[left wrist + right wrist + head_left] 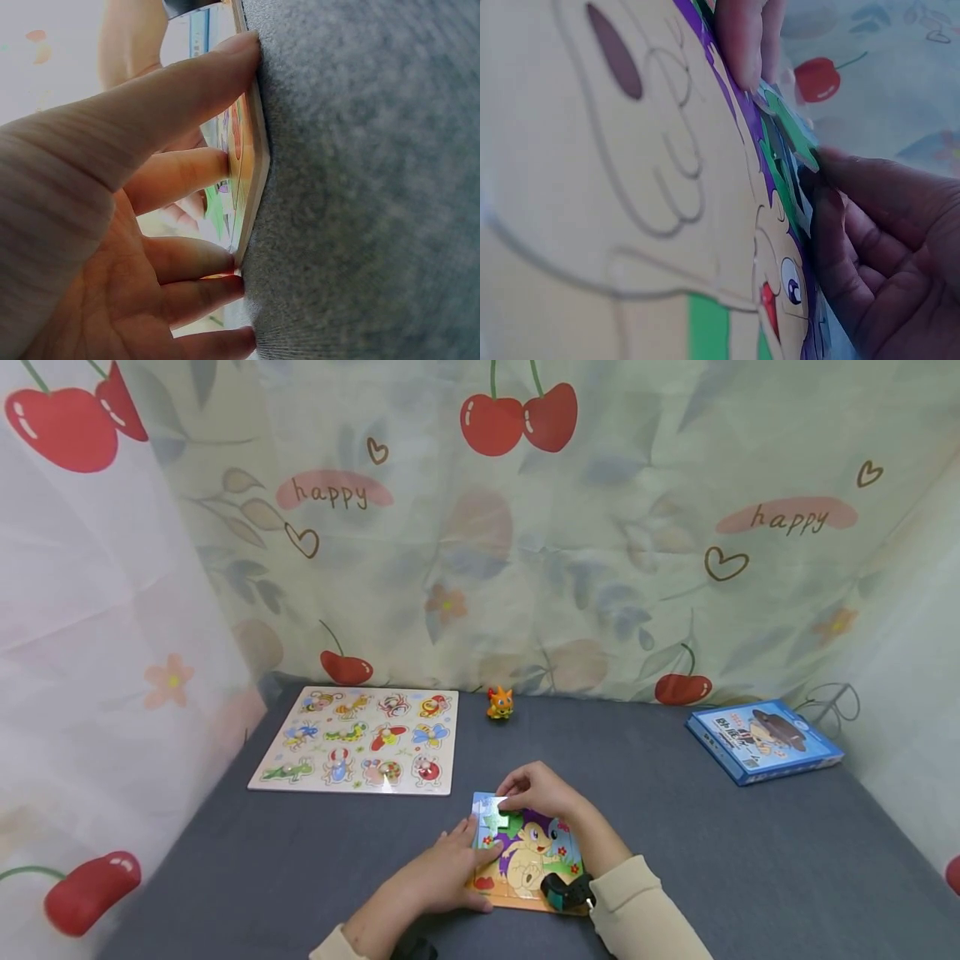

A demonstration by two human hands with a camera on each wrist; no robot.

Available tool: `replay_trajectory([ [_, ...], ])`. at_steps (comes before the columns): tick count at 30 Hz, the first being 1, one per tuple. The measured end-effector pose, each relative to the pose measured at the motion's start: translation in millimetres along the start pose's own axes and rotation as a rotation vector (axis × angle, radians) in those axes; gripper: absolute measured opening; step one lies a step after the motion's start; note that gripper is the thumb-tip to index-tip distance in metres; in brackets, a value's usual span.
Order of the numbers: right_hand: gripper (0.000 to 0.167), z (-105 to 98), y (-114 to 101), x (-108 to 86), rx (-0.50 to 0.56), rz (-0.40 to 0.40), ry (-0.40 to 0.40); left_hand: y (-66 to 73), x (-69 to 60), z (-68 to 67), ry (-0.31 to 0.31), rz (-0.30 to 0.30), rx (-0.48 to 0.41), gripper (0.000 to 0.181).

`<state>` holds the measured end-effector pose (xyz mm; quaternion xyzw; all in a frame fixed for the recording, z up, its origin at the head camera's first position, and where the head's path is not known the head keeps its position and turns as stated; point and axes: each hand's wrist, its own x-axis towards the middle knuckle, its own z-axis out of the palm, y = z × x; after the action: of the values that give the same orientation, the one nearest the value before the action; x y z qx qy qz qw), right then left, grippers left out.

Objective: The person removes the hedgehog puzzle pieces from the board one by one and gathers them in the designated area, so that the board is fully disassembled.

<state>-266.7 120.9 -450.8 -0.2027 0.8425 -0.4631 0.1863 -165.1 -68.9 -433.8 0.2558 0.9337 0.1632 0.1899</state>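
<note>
A jigsaw puzzle with a purple-haired hedgehog cartoon lies flat on the dark cloth. My left hand rests along its left side, fingers extended. In the left wrist view the thumb touches the board's edge, and other fingertips touch the board and the cloth. At the upper left of the picture, my right hand pinches a green and pale blue puzzle piece between thumb and finger. This piece is tilted up from the board, and a gap shows beside it. Part of the board is hidden under both hands.
A wooden peg board with insect pieces lies at the back left. Behind the puzzle stands a small orange toy figure. A blue box lies at the back right, near a cable. Printed curtains surround the table.
</note>
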Motion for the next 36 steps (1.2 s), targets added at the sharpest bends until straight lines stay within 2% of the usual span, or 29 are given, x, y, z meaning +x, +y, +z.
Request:
replay_trajectory([
  [7,0.018,1.7,0.8,0.0,0.111,0.044,0.005,-0.3,-0.3,0.2,0.007,0.007,0.000,0.068],
  [13,0.020,-3.3,3.4,-3.2,0.154,0.092,0.037,0.4,-1.6,0.5,0.028,0.024,0.006,0.068],
  [17,0.021,-11.7,7.2,-8.3,0.161,0.104,0.052,1.2,-2.5,1.1,0.044,0.032,0.015,0.069],
  [27,0.022,-35.4,21.2,-23.4,0.147,0.084,0.113,1.7,-2.2,1.3,0.038,0.002,0.015,0.069],
  [36,0.024,-55.0,35.0,-37.9,0.140,0.139,0.167,1.1,-1.7,2.7,0.039,0.007,0.022,0.069],
])
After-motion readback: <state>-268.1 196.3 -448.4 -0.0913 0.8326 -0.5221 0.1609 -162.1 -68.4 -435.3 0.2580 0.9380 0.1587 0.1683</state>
